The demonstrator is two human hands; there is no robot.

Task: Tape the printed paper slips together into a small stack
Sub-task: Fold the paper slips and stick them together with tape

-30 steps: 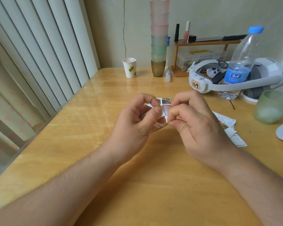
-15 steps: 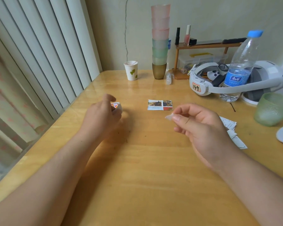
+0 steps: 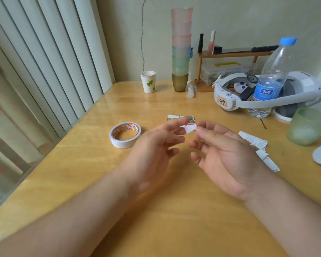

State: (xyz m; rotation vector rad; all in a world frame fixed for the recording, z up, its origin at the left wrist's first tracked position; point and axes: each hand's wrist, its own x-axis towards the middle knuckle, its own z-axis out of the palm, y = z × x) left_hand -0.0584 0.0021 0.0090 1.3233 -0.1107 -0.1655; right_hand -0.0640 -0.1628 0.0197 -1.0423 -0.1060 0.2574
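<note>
**Tape piece between the hands**

Both hands hover above the counter (image 3: 100,182). The right hand (image 3: 224,154) pinches a small tape piece (image 3: 190,129); the loosely spread left hand (image 3: 152,151) touches its other end. The slips (image 3: 182,117) lie just beyond, the tape roll (image 3: 125,134) to their left.

Both forearms are bare from the frame's lower edge to the wrist, with no sleeve showing. The left hand (image 3: 152,151), at about 7 o'clock, and the right hand (image 3: 228,154), at about 4 o'clock, wear nothing.
</note>
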